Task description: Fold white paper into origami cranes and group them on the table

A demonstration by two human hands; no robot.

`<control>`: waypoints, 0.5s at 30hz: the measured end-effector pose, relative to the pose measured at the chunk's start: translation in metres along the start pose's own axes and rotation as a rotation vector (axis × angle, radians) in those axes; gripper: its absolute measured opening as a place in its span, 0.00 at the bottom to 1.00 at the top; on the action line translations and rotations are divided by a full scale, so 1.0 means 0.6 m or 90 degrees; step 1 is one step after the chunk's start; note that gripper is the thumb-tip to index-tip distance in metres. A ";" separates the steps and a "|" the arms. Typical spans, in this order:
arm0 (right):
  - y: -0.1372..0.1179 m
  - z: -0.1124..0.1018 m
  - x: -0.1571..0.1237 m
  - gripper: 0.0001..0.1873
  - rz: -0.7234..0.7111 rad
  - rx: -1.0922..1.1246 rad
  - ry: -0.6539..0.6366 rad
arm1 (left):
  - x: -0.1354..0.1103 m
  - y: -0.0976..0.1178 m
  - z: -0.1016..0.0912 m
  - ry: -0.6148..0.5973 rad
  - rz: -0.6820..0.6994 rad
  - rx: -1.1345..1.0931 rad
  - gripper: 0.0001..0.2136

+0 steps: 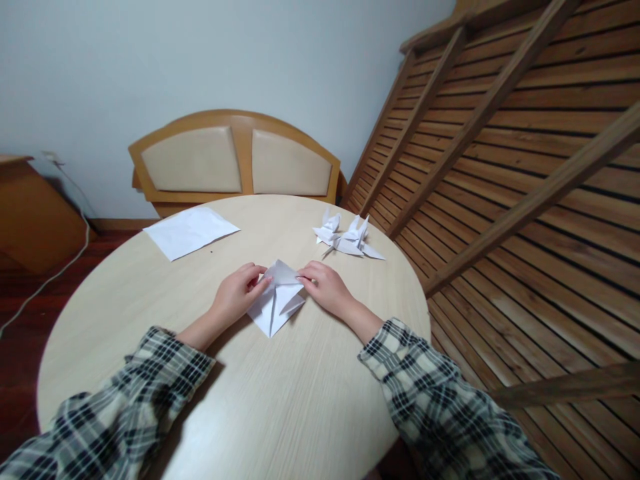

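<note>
A partly folded piece of white paper point(287, 294) lies near the middle of the round table, one corner pointing toward me and its top part folded across. My left hand point(243, 288) pinches its left side between thumb and fingers. On the opposite side, my right hand point(324, 285) grips the upper right edge, thumb and fingertips closed on it. A loose flap stands up a little at the paper's right side. Beyond my right hand sit several folded white paper cranes point(350, 239), bunched close together.
White paper sheets point(193, 232) lie flat at the table's far left. The pale round table point(280, 407) stands before a headboard point(240, 123) with cream panels. A slatted wooden frame point(500, 173) leans along the right. A white cable point(65, 267) runs down at the left.
</note>
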State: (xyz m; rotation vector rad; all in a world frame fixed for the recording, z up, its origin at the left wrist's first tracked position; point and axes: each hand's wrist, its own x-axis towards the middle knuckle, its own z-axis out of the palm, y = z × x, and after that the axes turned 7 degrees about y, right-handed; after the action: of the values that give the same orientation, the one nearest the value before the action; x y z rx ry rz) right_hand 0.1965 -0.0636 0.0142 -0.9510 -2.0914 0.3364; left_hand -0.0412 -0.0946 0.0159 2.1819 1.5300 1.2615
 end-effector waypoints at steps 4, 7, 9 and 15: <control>0.006 -0.004 0.002 0.09 0.030 0.050 0.016 | 0.002 -0.011 0.007 -0.064 -0.026 0.046 0.10; 0.005 -0.002 0.003 0.08 0.039 0.092 0.019 | 0.002 -0.017 0.012 -0.074 -0.034 0.070 0.13; 0.003 0.002 0.003 0.08 0.047 0.115 0.021 | 0.002 -0.020 0.015 -0.077 -0.032 0.074 0.14; 0.005 0.012 0.000 0.12 0.107 0.156 0.030 | 0.002 -0.019 0.018 -0.087 -0.074 0.070 0.13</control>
State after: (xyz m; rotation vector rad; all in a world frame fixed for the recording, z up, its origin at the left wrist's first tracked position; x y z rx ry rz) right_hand 0.1927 -0.0611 0.0081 -0.9770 -1.8797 0.6349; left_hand -0.0409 -0.0850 0.0032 2.1582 1.6792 0.9954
